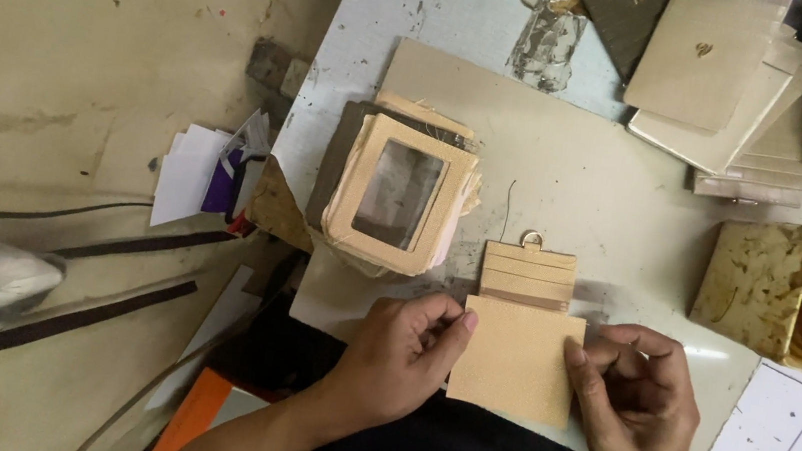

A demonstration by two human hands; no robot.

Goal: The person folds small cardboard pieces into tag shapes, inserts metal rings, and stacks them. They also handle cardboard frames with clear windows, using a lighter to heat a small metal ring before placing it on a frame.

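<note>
Pinching a tan leather panel (pixel 517 360) at its two side edges, the person is keeping it flat and square over the near edge of the work board (pixel 568 174). The left hand (pixel 402 352) is clamping the left edge between thumb and fingers; the right hand (pixel 640 384) is gripping the right edge the same way. Lying just beyond the panel, touching its top, is a card-slot piece (pixel 528 273) with a small ring. A stack of windowed frames (pixel 399 195) is sitting close on the left, crowding that side, while cut tan sheets (pixel 721 71) are piling up at the far right corner.
</note>
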